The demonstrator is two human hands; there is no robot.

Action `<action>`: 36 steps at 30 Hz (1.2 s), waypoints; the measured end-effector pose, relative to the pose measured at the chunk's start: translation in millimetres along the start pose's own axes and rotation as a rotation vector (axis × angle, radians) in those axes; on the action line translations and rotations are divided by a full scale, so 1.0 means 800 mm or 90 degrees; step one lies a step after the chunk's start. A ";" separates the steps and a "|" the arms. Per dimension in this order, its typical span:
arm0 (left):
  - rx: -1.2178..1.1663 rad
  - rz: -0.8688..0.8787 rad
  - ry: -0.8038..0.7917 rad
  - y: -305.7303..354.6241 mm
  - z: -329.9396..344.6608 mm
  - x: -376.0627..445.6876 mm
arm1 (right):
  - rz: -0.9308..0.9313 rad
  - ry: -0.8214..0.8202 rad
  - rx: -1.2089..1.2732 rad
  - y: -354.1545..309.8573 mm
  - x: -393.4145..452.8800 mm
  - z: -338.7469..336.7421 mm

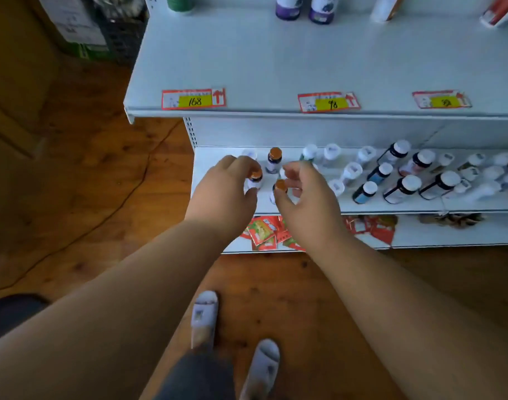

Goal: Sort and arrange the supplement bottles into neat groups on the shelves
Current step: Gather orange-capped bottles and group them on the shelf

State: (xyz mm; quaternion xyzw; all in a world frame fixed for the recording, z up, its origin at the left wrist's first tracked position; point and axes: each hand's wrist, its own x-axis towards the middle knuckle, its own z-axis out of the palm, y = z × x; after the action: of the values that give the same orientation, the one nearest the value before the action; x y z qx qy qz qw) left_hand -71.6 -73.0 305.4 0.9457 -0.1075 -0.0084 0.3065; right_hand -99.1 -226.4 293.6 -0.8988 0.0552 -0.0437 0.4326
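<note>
While both hands work at frame centre, the left hand [228, 183] grips one orange-capped bottle [255, 179] and the right hand [302, 192] pinches another [279, 188], a third [274, 160] standing just behind on the middle shelf [391, 207]. Grouping looks barely begun: white-capped bottles [403, 186] at right remain mixed.

Three small white-bodied supplement bottles with orange caps stand upright at the left end of the white metal middle shelf [206, 157]: one at the back [274, 161], one front-left [255, 180], one front-right [278, 191]. To their right stand white-capped bottles, some pale [352, 171], some dark with blue labels [365, 192], others dark with white labels [401, 189].
</note>
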 end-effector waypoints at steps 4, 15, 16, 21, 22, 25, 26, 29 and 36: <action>-0.002 -0.040 -0.044 -0.068 0.076 0.017 | 0.056 -0.022 0.004 0.074 0.015 0.082; 0.051 -0.136 -0.094 -0.245 0.215 0.100 | 0.112 -0.101 0.005 0.202 0.116 0.262; 0.040 -0.163 -0.089 -0.256 0.223 0.109 | 0.112 -0.113 0.001 0.206 0.129 0.274; -0.162 -0.353 -0.044 -0.296 0.259 0.163 | 0.123 -0.137 0.008 0.228 0.180 0.326; -0.213 -0.371 -0.040 -0.300 0.264 0.172 | 0.126 -0.148 0.009 0.230 0.184 0.335; -0.238 -0.340 -0.043 -0.308 0.276 0.182 | 0.143 -0.128 0.078 0.235 0.186 0.357; -0.232 -0.327 -0.040 -0.310 0.276 0.181 | 0.150 -0.104 0.105 0.235 0.184 0.359; -0.253 -0.315 -0.061 -0.312 0.262 0.158 | 0.158 -0.040 0.098 0.229 0.163 0.352; -0.518 -0.345 -0.163 -0.222 0.193 0.046 | 0.164 -0.037 0.112 0.157 0.033 0.218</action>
State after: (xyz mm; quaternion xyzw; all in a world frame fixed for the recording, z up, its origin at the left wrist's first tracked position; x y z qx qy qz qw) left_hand -13.2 -29.7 78.8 0.7350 0.1172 -0.2449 0.6213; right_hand -58.3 -172.9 87.2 -0.8440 0.1534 0.0338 0.5129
